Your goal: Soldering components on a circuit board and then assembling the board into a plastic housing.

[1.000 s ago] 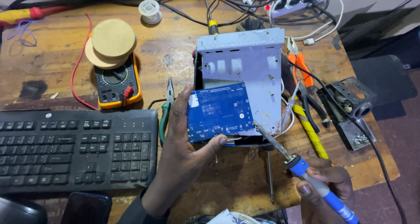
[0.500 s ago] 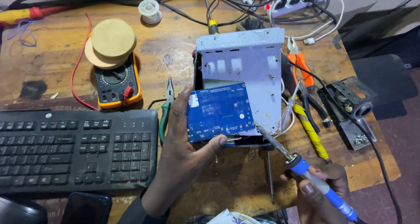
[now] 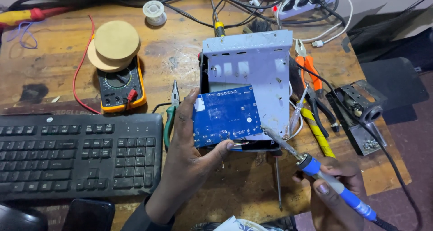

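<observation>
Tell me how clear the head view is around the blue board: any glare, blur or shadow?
Head view: sharp and evenly lit, with no motion blur on the blue circuit board or the soldering iron; the left hand casts only a soft shadow; the grey metal chassis shows mild sheen, no blinding glare.

Bare worktop (image 3: pixel 180 55) lies open above the pliers (image 3: pixel 170 116); the keyboard (image 3: pixel 76 154) blocks the left, the multimeter (image 3: pixel 119 84) farther up, and cutters (image 3: pixel 311 77) and screwdrivers (image 3: pixel 315 129) crowd the right.

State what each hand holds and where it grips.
Left hand pinches the blue circuit board by its left and bottom edges; right hand grips the blue-handled soldering iron by its handle.
</observation>
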